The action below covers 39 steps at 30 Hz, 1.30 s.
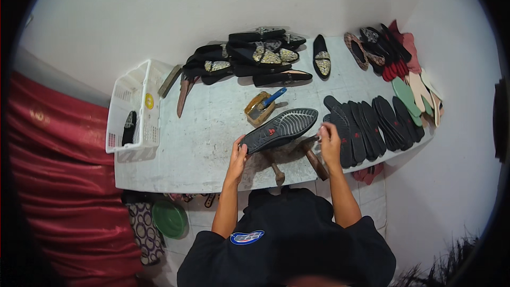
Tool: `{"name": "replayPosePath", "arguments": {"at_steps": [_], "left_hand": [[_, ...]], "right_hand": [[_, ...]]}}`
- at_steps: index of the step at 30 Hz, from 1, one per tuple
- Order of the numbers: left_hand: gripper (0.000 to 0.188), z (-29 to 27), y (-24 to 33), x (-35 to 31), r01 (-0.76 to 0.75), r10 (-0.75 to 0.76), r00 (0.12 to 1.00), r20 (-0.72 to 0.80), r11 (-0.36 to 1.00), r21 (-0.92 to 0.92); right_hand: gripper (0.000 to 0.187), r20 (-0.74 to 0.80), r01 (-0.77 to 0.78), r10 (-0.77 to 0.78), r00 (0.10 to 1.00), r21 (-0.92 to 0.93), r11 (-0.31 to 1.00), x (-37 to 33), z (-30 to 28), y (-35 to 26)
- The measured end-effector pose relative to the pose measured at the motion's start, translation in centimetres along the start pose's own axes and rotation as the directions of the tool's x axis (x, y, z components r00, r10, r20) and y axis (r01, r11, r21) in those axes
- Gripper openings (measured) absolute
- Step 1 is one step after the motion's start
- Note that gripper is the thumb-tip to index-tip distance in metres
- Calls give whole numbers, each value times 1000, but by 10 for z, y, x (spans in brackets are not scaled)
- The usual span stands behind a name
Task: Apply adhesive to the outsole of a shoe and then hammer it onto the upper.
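A black shoe [279, 129] is held sole up over the near middle of the table, its toe pointing right and away from me. The sole is ribbed at the forefoot and has a small red mark. My left hand [238, 155] grips it at the heel end. My right hand [330, 139] is just below and right of the toe, apart from it, its bent fingers slightly blurred and loosely parted. Close by its fingertips lies a hammer [316, 165] with a wooden handle. Under the shoe stands a metal tool [276, 170], partly hidden.
A wooden box [255, 110] with a blue-handled brush [274, 97] sits beyond the shoe. Black soles [366, 133] line the right side. Several shoes [260, 56] are piled at the back; a white plastic basket [133, 143] stands left. The pale table [186, 154] has a curved near edge.
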<state>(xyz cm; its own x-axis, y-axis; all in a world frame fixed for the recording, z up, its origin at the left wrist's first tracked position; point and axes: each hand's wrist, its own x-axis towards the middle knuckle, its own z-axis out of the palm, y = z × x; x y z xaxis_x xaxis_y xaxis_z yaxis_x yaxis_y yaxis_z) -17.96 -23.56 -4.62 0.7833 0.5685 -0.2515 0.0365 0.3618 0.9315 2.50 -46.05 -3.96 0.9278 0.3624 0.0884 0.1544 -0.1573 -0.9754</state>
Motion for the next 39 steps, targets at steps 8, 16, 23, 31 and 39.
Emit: {"name": "replayPosePath", "arguments": {"at_steps": [8, 16, 23, 31, 39], "left_hand": [[44, 34, 1, 0, -1, -16, 988, -156, 994, -108], [53, 56, 47, -11, -249, 296, 941, -166, 934, 255], [55, 66, 76, -3, -519, 500, 835, 231, 574, 633], [43, 94, 86, 32, -526, 205, 823, 530, 627, 574], [80, 127, 112, 41, -677, 36, 566, 824, 592, 439]], "right_hand": [[36, 245, -210, 166, 955, 165, 964, 48, 15, -29], [35, 434, -472, 247, 866, 551, 688, 43, 24, -2], [35, 464, -566, 332, 821, 596, 570, 49, 23, 33], [31, 365, -634, 527, 767, 557, 537, 46, -14, 70], [21, 306, -586, 527, 793, 622, 520, 47, -80, 75]]}}
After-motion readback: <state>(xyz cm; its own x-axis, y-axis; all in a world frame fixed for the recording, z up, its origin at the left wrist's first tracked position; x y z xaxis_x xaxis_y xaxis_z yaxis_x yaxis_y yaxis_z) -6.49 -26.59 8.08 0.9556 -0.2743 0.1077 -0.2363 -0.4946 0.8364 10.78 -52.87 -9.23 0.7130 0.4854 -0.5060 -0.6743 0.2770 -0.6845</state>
